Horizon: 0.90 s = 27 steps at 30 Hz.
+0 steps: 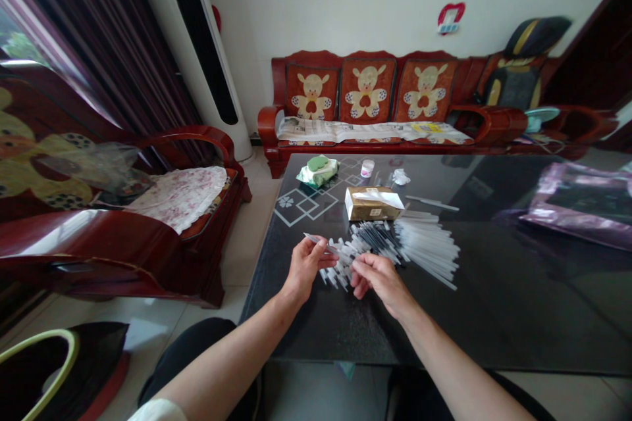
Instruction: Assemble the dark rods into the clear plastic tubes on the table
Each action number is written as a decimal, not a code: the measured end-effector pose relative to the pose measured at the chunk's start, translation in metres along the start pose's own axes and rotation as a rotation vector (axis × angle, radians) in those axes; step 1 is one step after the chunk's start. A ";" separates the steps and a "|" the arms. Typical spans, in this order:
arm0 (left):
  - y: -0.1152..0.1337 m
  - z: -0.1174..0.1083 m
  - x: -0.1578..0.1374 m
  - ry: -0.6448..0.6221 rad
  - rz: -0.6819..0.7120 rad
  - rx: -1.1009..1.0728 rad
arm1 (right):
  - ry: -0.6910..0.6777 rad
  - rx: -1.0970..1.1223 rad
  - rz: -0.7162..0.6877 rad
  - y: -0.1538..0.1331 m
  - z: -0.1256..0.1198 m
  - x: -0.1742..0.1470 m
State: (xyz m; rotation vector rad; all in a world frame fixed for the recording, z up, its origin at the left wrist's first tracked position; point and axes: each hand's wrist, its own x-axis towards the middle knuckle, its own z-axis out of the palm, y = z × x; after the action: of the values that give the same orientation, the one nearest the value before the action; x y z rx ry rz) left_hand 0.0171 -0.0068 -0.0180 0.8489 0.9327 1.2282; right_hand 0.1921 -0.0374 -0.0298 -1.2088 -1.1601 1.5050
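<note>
My left hand (306,264) pinches a slim, pale, pen-like tube (315,239) between thumb and fingers, one end pointing up to the left. My right hand (378,278) hovers just to the right with thumb and fingers pressed together; what they hold, if anything, is too small to make out. Under and between both hands lies a pile of short white plastic pieces (336,274). Behind the right hand spreads a bunch of thin dark sticks (378,237) with pale ends. Beside it fans out a heap of long translucent tubes (429,243).
On the black glossy table (474,316) stand a tissue box (374,210), a green wipes pack (318,172), a small white tub (367,168) and crumpled tissue (400,177). A purple plastic bag (582,227) lies at right. Wooden sofas surround the table; a bin (74,348) sits lower left.
</note>
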 end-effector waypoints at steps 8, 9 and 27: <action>-0.001 -0.002 0.001 0.004 0.001 -0.008 | 0.007 -0.003 0.018 -0.003 0.002 -0.001; -0.001 -0.001 0.001 0.003 0.000 -0.008 | 0.006 -0.005 -0.006 -0.002 0.001 -0.001; -0.001 0.000 0.000 -0.007 0.000 -0.018 | -0.011 -0.009 0.032 -0.002 0.002 0.000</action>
State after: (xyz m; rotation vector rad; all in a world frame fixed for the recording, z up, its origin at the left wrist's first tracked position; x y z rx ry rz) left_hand 0.0175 -0.0065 -0.0190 0.8385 0.9152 1.2306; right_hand 0.1904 -0.0377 -0.0279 -1.2320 -1.1608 1.5338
